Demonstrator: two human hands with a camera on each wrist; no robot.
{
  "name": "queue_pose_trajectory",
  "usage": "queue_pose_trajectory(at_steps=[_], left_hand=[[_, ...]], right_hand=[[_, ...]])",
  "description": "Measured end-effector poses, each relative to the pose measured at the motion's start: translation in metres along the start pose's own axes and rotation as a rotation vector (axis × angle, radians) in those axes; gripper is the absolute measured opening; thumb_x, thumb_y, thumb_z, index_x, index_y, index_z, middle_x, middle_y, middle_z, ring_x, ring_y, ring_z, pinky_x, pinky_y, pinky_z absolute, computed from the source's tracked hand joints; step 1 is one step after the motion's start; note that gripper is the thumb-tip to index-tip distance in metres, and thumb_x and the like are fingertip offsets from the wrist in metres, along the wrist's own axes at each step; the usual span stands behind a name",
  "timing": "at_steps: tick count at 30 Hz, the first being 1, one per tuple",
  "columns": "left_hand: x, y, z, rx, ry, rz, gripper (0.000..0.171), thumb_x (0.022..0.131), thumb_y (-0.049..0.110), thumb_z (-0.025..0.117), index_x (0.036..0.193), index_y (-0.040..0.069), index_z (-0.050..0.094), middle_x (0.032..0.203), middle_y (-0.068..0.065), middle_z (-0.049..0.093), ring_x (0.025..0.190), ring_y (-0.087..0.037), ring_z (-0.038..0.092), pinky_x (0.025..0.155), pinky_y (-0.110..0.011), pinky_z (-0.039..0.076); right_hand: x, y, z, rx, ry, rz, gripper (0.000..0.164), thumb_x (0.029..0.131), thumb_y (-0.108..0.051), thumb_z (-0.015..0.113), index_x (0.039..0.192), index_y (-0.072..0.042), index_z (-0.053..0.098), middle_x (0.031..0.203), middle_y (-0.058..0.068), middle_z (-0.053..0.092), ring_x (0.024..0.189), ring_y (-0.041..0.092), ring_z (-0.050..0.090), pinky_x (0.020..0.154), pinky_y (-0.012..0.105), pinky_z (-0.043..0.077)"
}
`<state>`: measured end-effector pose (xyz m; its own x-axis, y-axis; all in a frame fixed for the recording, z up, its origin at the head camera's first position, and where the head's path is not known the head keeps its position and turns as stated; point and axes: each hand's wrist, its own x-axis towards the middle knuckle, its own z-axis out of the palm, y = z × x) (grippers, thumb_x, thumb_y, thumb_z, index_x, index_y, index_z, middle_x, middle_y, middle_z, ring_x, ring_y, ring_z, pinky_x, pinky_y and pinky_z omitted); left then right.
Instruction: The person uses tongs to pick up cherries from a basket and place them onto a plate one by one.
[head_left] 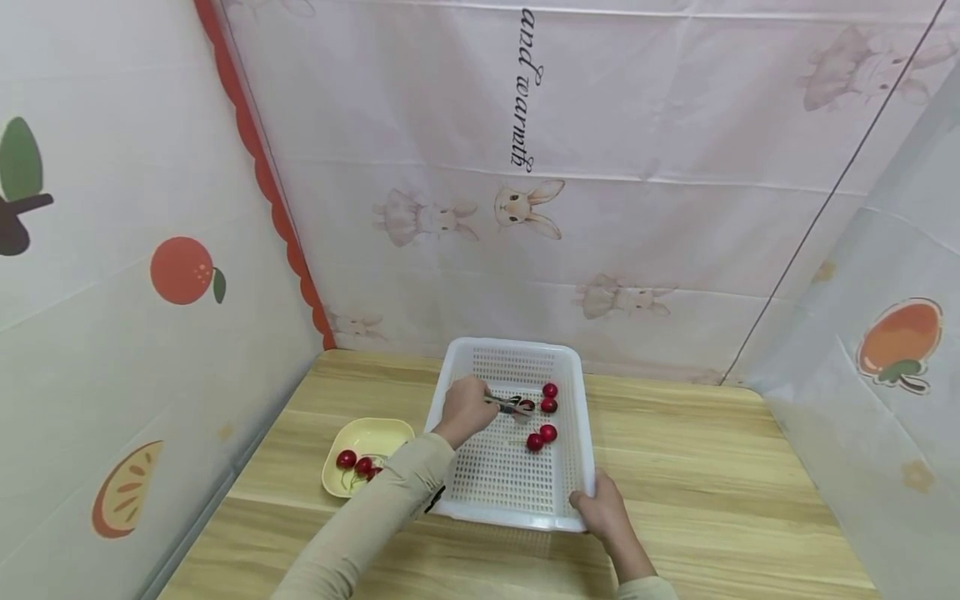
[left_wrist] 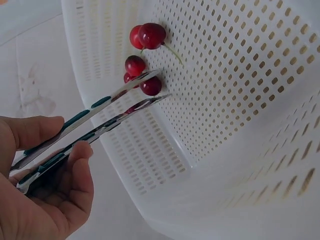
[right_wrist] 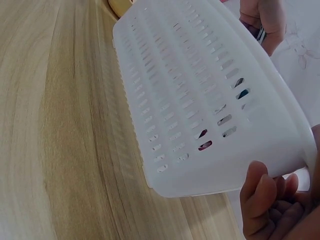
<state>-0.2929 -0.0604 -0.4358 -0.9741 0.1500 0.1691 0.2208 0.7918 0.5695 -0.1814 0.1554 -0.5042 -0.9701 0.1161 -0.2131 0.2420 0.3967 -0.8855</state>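
Note:
My left hand (head_left: 467,410) holds metal tongs (left_wrist: 95,117) with teal patches along the arms, reaching into a white perforated basket (head_left: 498,492). The tong tips are spread on either side of a dark red cherry (left_wrist: 151,86). Close beside it in the left wrist view lie more cherries (left_wrist: 152,35), some with green stems. At the basket's near right corner, my right hand (head_left: 602,507) grips the rim, with the thumb on top and curled fingers (right_wrist: 262,192) below. The basket appears tilted above the wooden table in the right wrist view.
Left of the basket stands a pale yellow dish (head_left: 369,427) with several stemmed cherries (head_left: 363,466) in it. The wooden table (head_left: 690,475) reaches back to a printed cloth wall (head_left: 697,267), with more cloth along both sides.

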Motion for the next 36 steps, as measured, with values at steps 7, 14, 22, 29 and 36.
queue_pose_trajectory(at_steps=[7, 14, 22, 29, 36], left_hand=[[0.0, -0.002, -0.008, 0.02, 0.041, 0.061, 0.028, 0.074, 0.002, 0.063, 0.052, 0.013, 0.05, 0.045, 0.01, 0.031, 0.04, -0.005, 0.017, 0.039, -0.021, 0.022], [0.007, -0.001, -0.028, 0.045, 0.114, 0.065, 0.031, 0.073, 0.008, 0.068, 0.05, 0.013, 0.048, 0.047, 0.009, 0.032, 0.044, -0.008, 0.025, 0.04, -0.025, 0.024], [0.006, -0.006, -0.017, 0.058, 0.044, 0.049, 0.051, 0.075, 0.01, 0.071, 0.047, 0.017, 0.029, 0.043, 0.01, 0.017, 0.041, -0.008, 0.018, 0.041, -0.024, 0.02], [0.005, -0.007, -0.013, 0.05, 0.048, 0.053, 0.051, 0.075, 0.006, 0.068, 0.047, 0.017, 0.027, 0.045, 0.009, 0.016, 0.043, -0.009, 0.016, 0.041, -0.026, 0.02], [0.006, -0.007, -0.017, 0.073, 0.074, 0.09, 0.045, 0.07, -0.001, 0.058, 0.049, 0.019, 0.023, 0.048, 0.009, 0.012, 0.045, -0.008, 0.01, 0.042, -0.024, 0.015]], right_hand=[[-0.001, -0.001, 0.001, -0.005, -0.005, 0.0, 0.056, 0.077, 0.005, 0.053, 0.128, 0.017, 0.036, 0.105, 0.033, 0.054, 0.076, 0.033, 0.062, 0.052, 0.037, 0.052], [0.001, 0.001, 0.0, -0.017, 0.012, 0.004, 0.055, 0.076, 0.004, 0.054, 0.128, 0.016, 0.037, 0.105, 0.033, 0.054, 0.077, 0.032, 0.061, 0.053, 0.038, 0.052], [-0.001, 0.001, -0.003, -0.025, 0.01, 0.009, 0.055, 0.077, 0.003, 0.054, 0.127, 0.017, 0.037, 0.105, 0.033, 0.053, 0.076, 0.031, 0.061, 0.052, 0.037, 0.051], [-0.001, 0.001, -0.003, -0.026, 0.017, -0.011, 0.054, 0.076, 0.004, 0.054, 0.126, 0.017, 0.038, 0.105, 0.034, 0.053, 0.079, 0.033, 0.06, 0.054, 0.039, 0.052], [0.0, 0.001, -0.002, -0.025, 0.01, -0.012, 0.055, 0.076, 0.004, 0.055, 0.127, 0.016, 0.037, 0.107, 0.034, 0.053, 0.081, 0.034, 0.06, 0.057, 0.04, 0.052]])
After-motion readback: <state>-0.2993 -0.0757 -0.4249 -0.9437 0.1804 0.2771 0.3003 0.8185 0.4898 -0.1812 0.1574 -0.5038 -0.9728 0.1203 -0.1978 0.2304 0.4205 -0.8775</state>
